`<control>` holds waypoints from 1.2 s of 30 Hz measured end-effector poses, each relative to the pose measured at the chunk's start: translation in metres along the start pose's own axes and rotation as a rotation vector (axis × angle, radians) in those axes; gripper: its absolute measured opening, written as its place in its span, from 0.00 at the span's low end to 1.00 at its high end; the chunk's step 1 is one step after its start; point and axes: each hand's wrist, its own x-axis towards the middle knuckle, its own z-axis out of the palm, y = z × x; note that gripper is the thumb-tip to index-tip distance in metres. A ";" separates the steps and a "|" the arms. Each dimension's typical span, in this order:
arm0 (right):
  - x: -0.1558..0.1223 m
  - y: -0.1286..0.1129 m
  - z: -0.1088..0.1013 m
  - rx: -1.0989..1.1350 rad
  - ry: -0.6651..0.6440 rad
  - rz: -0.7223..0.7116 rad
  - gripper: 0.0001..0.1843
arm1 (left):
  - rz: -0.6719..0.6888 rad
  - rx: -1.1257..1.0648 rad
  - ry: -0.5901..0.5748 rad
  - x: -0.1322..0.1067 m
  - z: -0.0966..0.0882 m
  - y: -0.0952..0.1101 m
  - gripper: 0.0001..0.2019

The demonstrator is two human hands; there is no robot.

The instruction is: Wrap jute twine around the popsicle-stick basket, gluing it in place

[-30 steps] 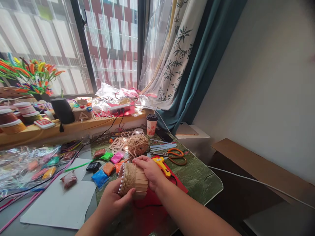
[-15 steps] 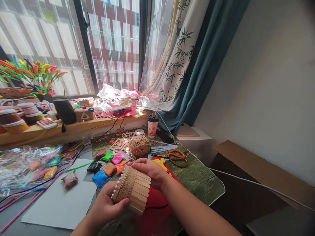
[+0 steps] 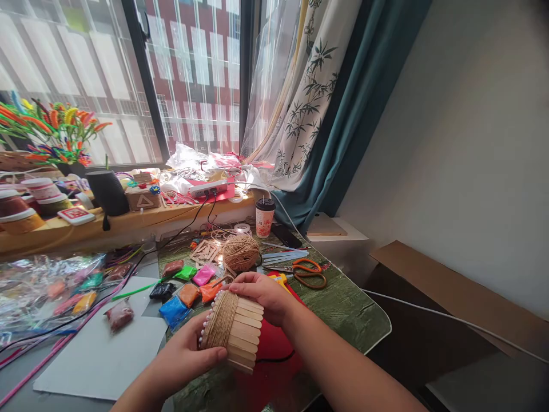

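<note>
Left hand (image 3: 186,360) and right hand (image 3: 268,297) both gripping pale wooden-stick cylinder (image 3: 244,335); hard squeezing might loosen tan twine band (image 3: 219,321) or round white beads (image 3: 205,324).

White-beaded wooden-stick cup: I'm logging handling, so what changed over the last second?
The white-beaded wooden-stick cup tilted, its stick ends swinging downward and showing more. The left hand and right hand stay on it. The orange-handled metal scissors stayed put.

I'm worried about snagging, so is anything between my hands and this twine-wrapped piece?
Nothing visible: your left hand grips the twine-wrapped piece, and your right hand is at its beaded rim. The glue gun lies beyond, not between.
</note>
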 end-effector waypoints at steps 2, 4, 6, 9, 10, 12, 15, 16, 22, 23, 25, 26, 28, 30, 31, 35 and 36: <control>0.000 0.003 0.002 -0.026 -0.006 0.021 0.23 | -0.062 -0.148 -0.068 -0.001 -0.001 0.004 0.35; 0.000 0.007 0.005 -0.049 -0.012 0.036 0.23 | -0.138 -0.286 -0.026 -0.001 0.001 0.009 0.31; 0.000 0.012 0.006 -0.071 -0.015 0.037 0.24 | -0.225 -0.373 0.063 0.001 0.005 0.014 0.26; 0.001 0.018 0.007 -0.113 -0.036 0.049 0.24 | -0.279 -0.372 0.031 0.004 0.011 0.018 0.22; 0.002 0.019 0.007 -0.122 -0.041 0.054 0.24 | -0.277 -0.355 -0.008 0.005 0.013 0.018 0.22; 0.003 0.018 0.006 -0.137 -0.026 0.053 0.24 | -0.250 -0.312 -0.068 0.006 0.016 0.017 0.22; 0.005 0.011 0.005 -0.173 0.053 0.014 0.24 | -0.190 -0.204 -0.082 0.007 0.019 0.014 0.23; 0.005 0.009 0.005 -0.184 0.078 -0.005 0.24 | -0.168 -0.162 -0.078 0.008 0.020 0.013 0.23; 0.005 0.004 0.006 -0.071 0.201 -0.127 0.23 | -0.002 0.022 -0.081 0.013 0.020 0.009 0.19; 0.005 0.005 0.007 -0.039 0.207 -0.147 0.23 | 0.004 0.023 -0.075 0.014 0.020 0.009 0.19; 0.005 0.007 0.007 0.002 0.204 -0.175 0.23 | 0.006 0.025 -0.067 0.014 0.020 0.008 0.19; 0.005 0.008 0.007 0.009 0.200 -0.177 0.23 | 0.012 0.034 -0.065 0.014 0.020 0.009 0.19; 0.006 0.010 0.006 0.007 0.191 -0.154 0.24 | 0.036 0.071 -0.058 0.013 0.022 0.010 0.19; 0.008 0.011 0.005 -0.004 0.185 -0.099 0.25 | 0.061 0.156 -0.041 0.012 0.023 0.012 0.17; 0.008 0.011 0.004 -0.007 0.184 -0.065 0.25 | 0.072 0.213 -0.032 0.012 0.023 0.012 0.16; 0.010 0.013 0.000 -0.006 0.185 0.043 0.27 | 0.071 0.364 -0.035 0.012 0.025 0.013 0.11; 0.009 0.014 0.000 -0.012 0.195 0.038 0.27 | 0.045 0.345 -0.038 0.011 0.025 0.014 0.11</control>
